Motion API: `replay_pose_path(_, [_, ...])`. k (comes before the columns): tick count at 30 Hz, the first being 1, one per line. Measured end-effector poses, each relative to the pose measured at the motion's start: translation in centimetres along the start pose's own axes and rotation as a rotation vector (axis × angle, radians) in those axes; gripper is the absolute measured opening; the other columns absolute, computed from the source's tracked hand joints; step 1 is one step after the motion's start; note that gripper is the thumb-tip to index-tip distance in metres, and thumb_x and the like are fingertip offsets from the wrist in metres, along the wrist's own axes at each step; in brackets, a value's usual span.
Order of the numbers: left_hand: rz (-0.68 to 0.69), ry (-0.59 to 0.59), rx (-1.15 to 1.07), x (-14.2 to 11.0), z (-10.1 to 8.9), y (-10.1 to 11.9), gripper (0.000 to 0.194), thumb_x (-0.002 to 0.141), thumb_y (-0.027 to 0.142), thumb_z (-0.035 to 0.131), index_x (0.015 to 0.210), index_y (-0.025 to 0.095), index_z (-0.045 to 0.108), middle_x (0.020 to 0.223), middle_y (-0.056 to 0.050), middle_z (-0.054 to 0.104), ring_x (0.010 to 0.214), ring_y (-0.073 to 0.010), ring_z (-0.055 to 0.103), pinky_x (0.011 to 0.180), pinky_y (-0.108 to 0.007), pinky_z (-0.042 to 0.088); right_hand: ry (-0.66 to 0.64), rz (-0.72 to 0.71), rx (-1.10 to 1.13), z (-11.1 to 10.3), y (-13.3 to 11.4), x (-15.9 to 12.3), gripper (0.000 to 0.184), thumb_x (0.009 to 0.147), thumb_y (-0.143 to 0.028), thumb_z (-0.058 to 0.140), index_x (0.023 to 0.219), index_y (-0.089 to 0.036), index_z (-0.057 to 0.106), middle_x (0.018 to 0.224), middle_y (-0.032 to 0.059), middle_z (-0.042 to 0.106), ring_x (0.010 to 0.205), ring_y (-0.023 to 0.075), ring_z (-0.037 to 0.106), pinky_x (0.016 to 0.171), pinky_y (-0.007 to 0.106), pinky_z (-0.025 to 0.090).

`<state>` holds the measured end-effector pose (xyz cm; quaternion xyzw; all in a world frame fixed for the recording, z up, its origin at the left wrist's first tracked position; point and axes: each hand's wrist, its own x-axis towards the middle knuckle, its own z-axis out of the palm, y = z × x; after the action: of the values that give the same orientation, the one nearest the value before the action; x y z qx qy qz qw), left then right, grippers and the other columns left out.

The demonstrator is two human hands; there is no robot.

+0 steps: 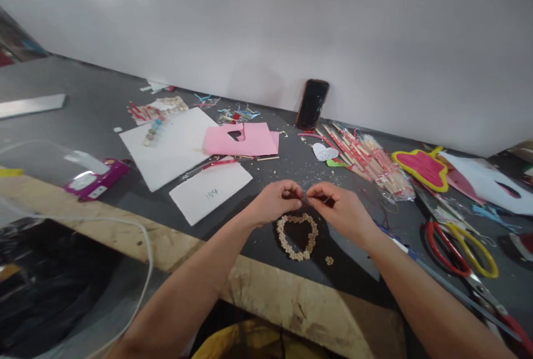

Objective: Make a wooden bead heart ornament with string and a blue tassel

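Observation:
My left hand (280,201) and my right hand (335,207) meet above the dark tabletop, fingertips nearly touching. Each hand is pinched closed; whatever lies between the fingers is too small to make out. Just below them lies a heart-shaped ring (281,237) made of small pale flower-like pieces. One loose flower-like piece (329,261) sits to the right of the heart's lower tip. Beyond the hands are a small white paper heart (325,152) with drawn lines and pale crumbs scattered on the table.
Pink paper (260,140) with a cut-out, white sheets (183,142) and a purple device (97,180) lie left. A phone (312,104) leans on the wall. Wrapped sticks (362,153), a pink-and-yellow shape (421,168), red-handled scissors (447,248) and yellow-handled scissors (472,251) are right.

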<state>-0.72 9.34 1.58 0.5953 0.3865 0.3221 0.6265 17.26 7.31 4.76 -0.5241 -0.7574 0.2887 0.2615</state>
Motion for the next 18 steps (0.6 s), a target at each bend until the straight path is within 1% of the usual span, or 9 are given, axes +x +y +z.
replay_pose_path(3, [-0.012, 0.012, -0.041, -0.11, 0.03, 0.09, 0.019, 0.071, 0.018, 0.060, 0.089, 0.015, 0.054, 0.068, 0.002, 0.058, 0.063, -0.0098, 0.054, 0.062, -0.022, 0.041, 0.008, 0.016, 0.017, 0.10, 0.35, -0.13, 0.011, 0.082, -0.024, 0.055, 0.087, -0.022, 0.064, 0.083, 0.0003, 0.071, 0.074, 0.0144, 0.064, 0.069, 0.026, 0.047])
replay_pose_path(5, [-0.013, 0.008, -0.067, -0.18, 0.06, 0.06, 0.031, 0.072, 0.019, 0.061, 0.101, 0.015, 0.052, 0.068, 0.003, 0.058, 0.062, -0.0098, 0.054, 0.063, -0.023, 0.040, 0.015, 0.031, 0.032, 0.17, 0.51, -0.20, 0.012, 0.081, -0.024, 0.055, 0.089, -0.022, 0.064, 0.085, 0.0009, 0.071, 0.076, 0.0150, 0.065, 0.070, 0.026, 0.048])
replay_pose_path(9, [-0.003, -0.011, -0.102, -0.22, 0.08, -0.12, 0.061, 0.073, 0.017, 0.061, 0.129, 0.013, 0.036, 0.068, 0.005, 0.056, 0.065, -0.0098, 0.053, 0.065, -0.023, 0.040, 0.028, 0.063, 0.055, 0.27, 0.61, -0.31, 0.015, 0.081, -0.026, 0.056, 0.092, -0.021, 0.065, 0.086, 0.0015, 0.071, 0.077, 0.0158, 0.065, 0.071, 0.027, 0.048])
replay_pose_path(11, [-0.004, -0.020, -0.101, -0.20, 0.04, -0.19, 0.068, 0.074, 0.016, 0.061, 0.134, 0.013, 0.030, 0.069, 0.005, 0.056, 0.066, -0.0097, 0.053, 0.065, -0.022, 0.040, 0.032, 0.074, 0.061, 0.28, 0.60, -0.35, 0.014, 0.080, -0.028, 0.057, 0.088, -0.021, 0.066, 0.083, 0.0011, 0.071, 0.075, 0.0157, 0.063, 0.068, 0.027, 0.047])
replay_pose_path(12, [-0.006, -0.026, -0.095, -0.18, 0.02, -0.21, 0.067, 0.074, 0.015, 0.060, 0.134, 0.013, 0.031, 0.070, 0.004, 0.057, 0.066, -0.0097, 0.054, 0.065, -0.022, 0.040, 0.031, 0.077, 0.063, 0.26, 0.59, -0.37, 0.013, 0.080, -0.028, 0.057, 0.086, -0.021, 0.066, 0.080, 0.0007, 0.070, 0.073, 0.0155, 0.063, 0.067, 0.026, 0.046])
replay_pose_path(14, [-0.017, -0.041, -0.075, -0.17, -0.02, -0.22, 0.057, 0.073, 0.014, 0.061, 0.128, 0.012, 0.042, 0.070, 0.003, 0.058, 0.066, -0.0100, 0.055, 0.066, -0.022, 0.041, 0.025, 0.078, 0.068, 0.21, 0.54, -0.40, 0.013, 0.081, -0.029, 0.056, 0.081, -0.020, 0.065, 0.076, 0.0000, 0.068, 0.071, 0.0149, 0.061, 0.065, 0.026, 0.045])
replay_pose_path(16, [-0.028, -0.052, -0.054, -0.18, -0.05, -0.18, 0.038, 0.073, 0.015, 0.061, 0.111, 0.011, 0.055, 0.070, 0.001, 0.061, 0.066, -0.0107, 0.057, 0.065, -0.022, 0.042, 0.020, 0.075, 0.073, 0.12, 0.45, -0.47, 0.014, 0.081, -0.030, 0.056, 0.080, -0.020, 0.065, 0.074, -0.0006, 0.067, 0.069, 0.0141, 0.059, 0.063, 0.025, 0.044])
replay_pose_path(18, [-0.033, -0.048, -0.034, -0.23, -0.06, -0.08, 0.021, 0.075, 0.018, 0.060, 0.094, 0.012, 0.061, 0.072, -0.002, 0.063, 0.067, -0.0117, 0.059, 0.064, -0.022, 0.043, 0.022, 0.070, 0.076, 0.03, 0.33, -0.54, 0.014, 0.081, -0.031, 0.056, 0.080, -0.020, 0.065, 0.075, -0.0008, 0.067, 0.069, 0.0135, 0.058, 0.064, 0.024, 0.043])
